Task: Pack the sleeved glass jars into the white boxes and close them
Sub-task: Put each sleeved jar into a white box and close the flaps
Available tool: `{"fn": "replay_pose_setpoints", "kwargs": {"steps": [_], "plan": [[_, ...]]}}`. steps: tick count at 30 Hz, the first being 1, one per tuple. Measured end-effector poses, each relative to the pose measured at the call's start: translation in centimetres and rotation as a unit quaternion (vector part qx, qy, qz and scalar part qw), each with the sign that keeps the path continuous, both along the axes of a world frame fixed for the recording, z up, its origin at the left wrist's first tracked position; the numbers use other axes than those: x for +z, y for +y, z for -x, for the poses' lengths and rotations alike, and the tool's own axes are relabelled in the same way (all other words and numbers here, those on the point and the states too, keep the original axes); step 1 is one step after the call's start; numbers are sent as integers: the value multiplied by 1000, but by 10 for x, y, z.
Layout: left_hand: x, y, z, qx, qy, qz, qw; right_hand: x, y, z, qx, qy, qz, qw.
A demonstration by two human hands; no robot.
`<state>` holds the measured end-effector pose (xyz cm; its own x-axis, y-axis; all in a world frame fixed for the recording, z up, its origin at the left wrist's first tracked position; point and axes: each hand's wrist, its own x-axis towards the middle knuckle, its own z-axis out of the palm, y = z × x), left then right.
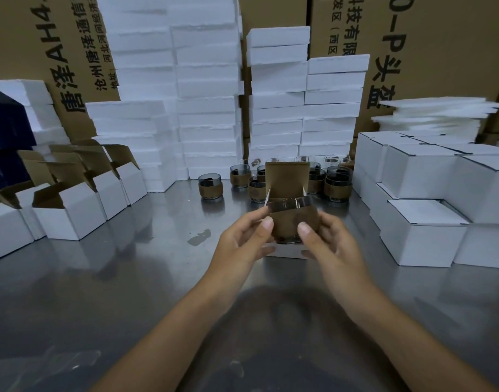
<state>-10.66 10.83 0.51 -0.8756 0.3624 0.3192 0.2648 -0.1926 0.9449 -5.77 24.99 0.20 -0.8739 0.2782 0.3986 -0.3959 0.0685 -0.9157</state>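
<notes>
1. Two hands met at the middle of the table: my left hand (pixel 247 240) and my right hand (pixel 329 240) both gripped the sleeved glass jar (pixel 295 222), each thumb pressed on its brown sleeve.
2. The jar was at the mouth of the open white box (pixel 288 253). The lid flap (pixel 287 179) stood upright behind it. I could not tell how far in the jar sat.
3. The box stood on the steel table (pixel 101 284).
4. The remaining jars (pixel 337 183) stood grouped just behind the box.
5. The open boxes (pixel 70 215) formed a row on my left, and the closed boxes (pixel 421 240) were stacked on my right.
6. The foam stacks (pixel 208 108) and printed cartons (pixel 446 52) lined the back.
</notes>
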Motion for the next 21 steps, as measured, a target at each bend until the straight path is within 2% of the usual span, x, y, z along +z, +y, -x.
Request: {"fn": "replay_pose_setpoints", "kwargs": {"steps": [7, 14, 21], "plan": [[-2, -2, 3, -21, 26, 25, 999, 6, 4, 2, 13, -58, 85, 995], [-4, -2, 5, -31, 33, 18, 999, 7, 5, 2, 14, -77, 86, 993], [-4, -2, 4, -44, 31, 21, 998, 5, 3, 3, -12, -47, 55, 997]]}}
